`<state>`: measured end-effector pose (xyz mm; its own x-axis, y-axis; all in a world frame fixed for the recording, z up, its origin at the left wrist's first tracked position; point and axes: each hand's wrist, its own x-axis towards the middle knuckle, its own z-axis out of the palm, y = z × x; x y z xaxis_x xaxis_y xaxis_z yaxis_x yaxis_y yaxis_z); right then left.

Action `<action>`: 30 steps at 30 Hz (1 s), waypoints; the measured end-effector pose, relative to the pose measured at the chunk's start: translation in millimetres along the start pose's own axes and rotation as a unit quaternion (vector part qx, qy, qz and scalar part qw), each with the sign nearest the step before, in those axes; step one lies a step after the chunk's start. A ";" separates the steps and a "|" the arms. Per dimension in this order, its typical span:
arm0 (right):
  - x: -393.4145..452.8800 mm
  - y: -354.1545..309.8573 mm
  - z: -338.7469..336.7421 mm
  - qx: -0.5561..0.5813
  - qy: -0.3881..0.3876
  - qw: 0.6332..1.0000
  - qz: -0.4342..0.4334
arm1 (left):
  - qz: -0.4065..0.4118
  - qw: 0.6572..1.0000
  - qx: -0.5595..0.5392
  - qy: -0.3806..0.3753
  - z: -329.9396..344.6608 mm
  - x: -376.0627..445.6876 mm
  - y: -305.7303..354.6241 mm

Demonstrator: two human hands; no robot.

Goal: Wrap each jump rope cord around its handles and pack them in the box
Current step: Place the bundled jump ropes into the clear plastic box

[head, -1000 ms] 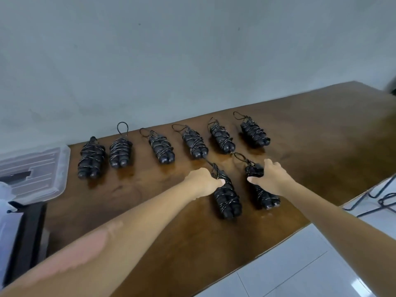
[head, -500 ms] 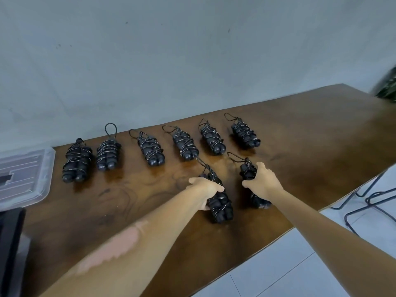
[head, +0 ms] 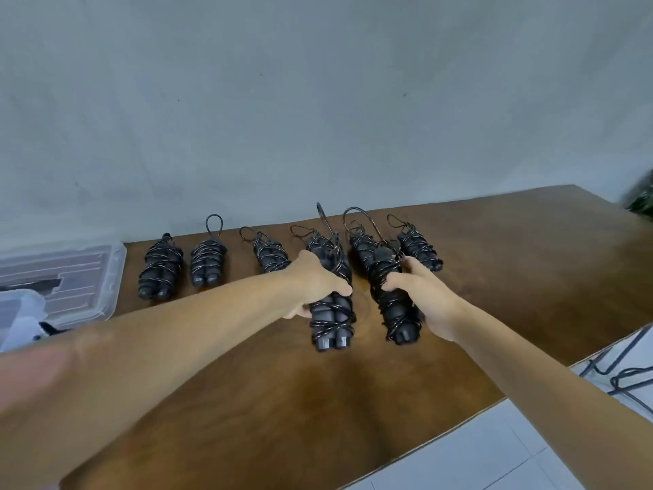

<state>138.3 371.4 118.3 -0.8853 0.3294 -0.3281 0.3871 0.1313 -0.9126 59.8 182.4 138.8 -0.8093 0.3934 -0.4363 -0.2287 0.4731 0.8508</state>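
A: What are the bundles made of?

B: Pairs of black, rounded, matte handles bound side by side in thin black cord flecked with lighter specks; the cord crosses in uneven turns, and most leave a small loop standing off the far end. They lie on a brown wooden table (head: 494, 277) with a glossy, mottled grain, against a plain grey wall (head: 318, 100).

A: Anything unclear?

B: The row along the far edge (head: 160, 272) is partly covered; the two held bundles and the hands hide parts of three of them. A clear plastic box (head: 88, 277), ribbed and translucent, is cut off at the left edge; I cannot tell what is inside.

A: And the hands?

B: The left hand (head: 314, 281) is curled round the middle of the left bundle (head: 332, 320), thumb over the top; the right hand (head: 424, 295) grips the right bundle (head: 397, 305) from its outer side, fingers wrapped about it; both bundles appear raised off the table, handle ends toward the camera.
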 end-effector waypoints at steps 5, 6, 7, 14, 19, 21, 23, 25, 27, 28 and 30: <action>-15.4 -37.6 40.3 0.058 -0.062 0.996 -0.033 | 0.041 0.997 0.059 0.025 -61.4 -38.2 -3.6; -20.5 -44.5 50.0 0.062 -0.076 0.994 -0.041 | 0.049 0.996 0.062 0.030 -74.0 -47.7 -5.5; -25.0 -50.5 60.9 0.062 -0.093 0.993 -0.048 | 0.056 0.996 0.063 0.034 -86.9 -58.1 -8.6; -56.1 -87.7 137.9 0.091 -0.195 0.975 -0.064 | 0.076 0.991 0.074 0.078 -163.2 -132.5 -40.8; -86.1 -113.1 196.3 0.080 -0.261 0.960 -0.066 | 0.059 0.986 0.109 0.108 -219.8 -177.6 -74.7; -98.5 -121.8 219.5 0.075 -0.284 0.954 -0.063 | 0.050 0.983 0.126 0.126 -241.4 -192.6 -90.8; -108.6 -128.6 243.6 0.080 -0.306 0.947 -0.058 | 0.047 0.982 0.123 0.136 -262.0 -208.5 -108.0; -117.9 -133.6 267.4 0.076 -0.321 0.943 -0.052 | 0.036 0.979 0.134 0.151 -280.8 -225.7 -122.4; -123.6 -135.7 293.5 0.076 -0.333 0.939 -0.043 | 0.020 0.973 0.162 0.166 -304.1 -241.5 -139.3; -125.6 -135.7 307.5 0.080 -0.340 0.936 -0.037 | 0.014 0.971 0.167 0.170 -315.5 -248.6 -147.2; -128.2 -135.1 332.9 0.092 -0.350 0.932 -0.027 | -0.002 0.966 0.181 0.184 -337.4 -259.0 -162.5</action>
<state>113.8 0.1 202.4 -0.8780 -0.3727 -0.3004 0.3438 -0.0542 -0.9375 124.0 -262.3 212.4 -0.9619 0.1157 -0.2477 -0.0808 0.7453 0.6618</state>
